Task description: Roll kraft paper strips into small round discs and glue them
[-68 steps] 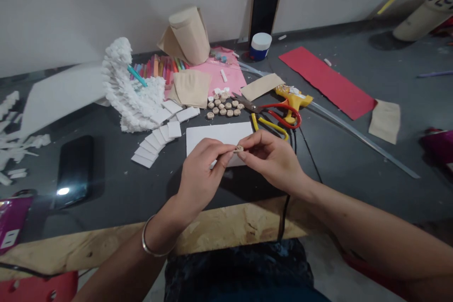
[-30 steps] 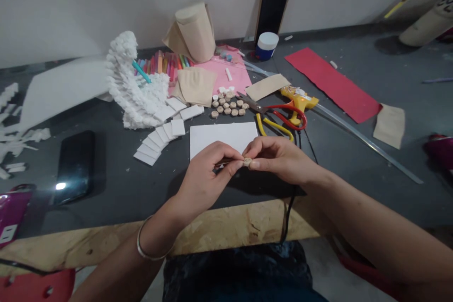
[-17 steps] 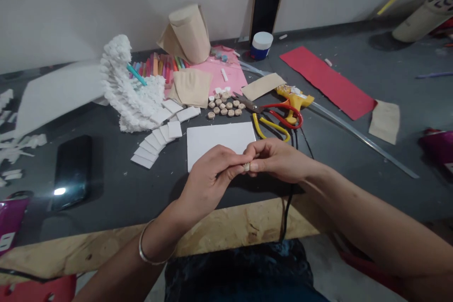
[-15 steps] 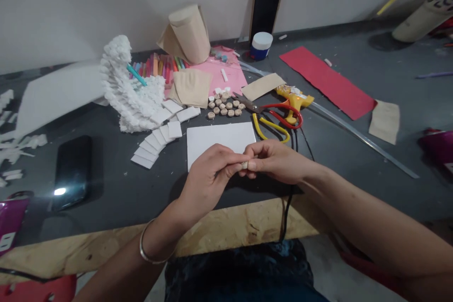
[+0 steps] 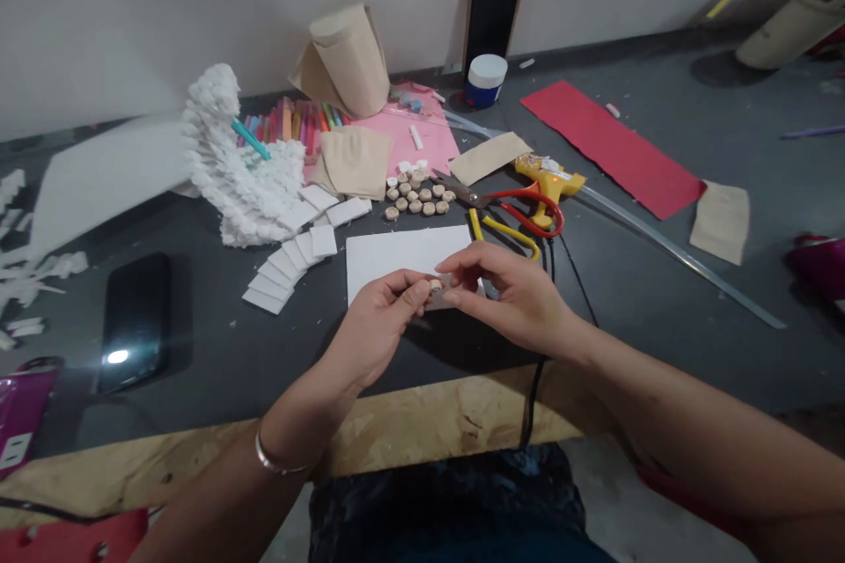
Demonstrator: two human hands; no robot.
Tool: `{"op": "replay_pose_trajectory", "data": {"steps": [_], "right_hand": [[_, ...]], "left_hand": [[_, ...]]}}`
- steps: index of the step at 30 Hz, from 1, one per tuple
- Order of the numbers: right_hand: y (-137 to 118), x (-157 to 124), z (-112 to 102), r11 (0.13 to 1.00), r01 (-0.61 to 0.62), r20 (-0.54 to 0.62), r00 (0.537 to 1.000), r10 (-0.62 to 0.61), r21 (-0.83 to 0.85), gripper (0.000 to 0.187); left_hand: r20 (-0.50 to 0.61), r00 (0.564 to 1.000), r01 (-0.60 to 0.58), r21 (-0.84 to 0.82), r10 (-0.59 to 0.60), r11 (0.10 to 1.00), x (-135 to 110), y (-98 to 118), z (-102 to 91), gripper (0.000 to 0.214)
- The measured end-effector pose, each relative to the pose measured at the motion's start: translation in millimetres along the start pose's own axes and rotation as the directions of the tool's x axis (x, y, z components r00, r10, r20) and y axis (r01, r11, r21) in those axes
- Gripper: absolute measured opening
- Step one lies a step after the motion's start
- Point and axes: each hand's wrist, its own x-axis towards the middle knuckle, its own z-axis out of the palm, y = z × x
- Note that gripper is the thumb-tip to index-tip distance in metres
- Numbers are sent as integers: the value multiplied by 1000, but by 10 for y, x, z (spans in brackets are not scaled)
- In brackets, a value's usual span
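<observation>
My left hand (image 5: 376, 325) pinches a small round wooden disc (image 5: 435, 286) between thumb and forefinger, just above the near edge of a white card (image 5: 396, 253). My right hand (image 5: 511, 295) hovers close beside it, fingers curled, thumb and forefinger tips almost touching the disc. Whether the right fingers grip the disc is unclear. A cluster of several similar wooden discs (image 5: 417, 198) lies on the grey table behind the card.
Red and yellow scissors (image 5: 518, 218) and a yellow glue gun (image 5: 547, 183) lie to the right. White paper squares (image 5: 290, 259) and a white fringed paper shape (image 5: 234, 167) sit left. A black phone (image 5: 135, 317) lies far left, red paper (image 5: 611, 149) at right.
My hands, earlier pressed together around the disc, have drawn slightly apart and moved up over the card. The disc now sits at my left fingertips and the right fingers have loosened.
</observation>
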Motion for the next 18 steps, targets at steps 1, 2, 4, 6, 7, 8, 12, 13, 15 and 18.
{"op": "replay_pose_trajectory", "data": {"steps": [1,2,4,6,7,8,12,13,15,18], "right_hand": [[-3,1,1,999,28,11,1000,-27,-42,18],[-2,2,2,995,59,21,998,-57,-77,17],[10,7,5,986,114,39,993,-110,-120,14],[21,9,8,981,141,34,990,-138,-132,12],[23,8,9,981,142,28,990,-140,-130,12],[21,7,10,983,135,21,991,-134,-124,12],[-6,-6,7,995,80,-4,997,-81,-67,9],[-13,-9,6,996,75,-7,997,-75,-50,8],[-19,-14,7,996,82,-6,997,-82,-20,8],[-16,-19,12,994,108,4,994,-108,4,9]], "left_hand": [[8,1000,-2,22,2,1000,-3,-7,3,23],[17,1000,-7,47,6,999,-7,-18,3,23],[32,999,-27,103,24,994,-12,-45,-5,22],[46,998,-52,150,46,987,-15,-64,-18,21],[53,997,-60,163,52,985,-16,-67,-24,21],[63,997,-63,165,53,984,-17,-65,-30,20],[107,993,-69,123,56,990,-25,-35,-52,19],[113,992,-75,126,61,989,-28,-26,-57,19],[118,990,-88,155,70,984,-35,-12,-64,19],[120,990,-102,191,80,976,-44,10,-64,17]]}}
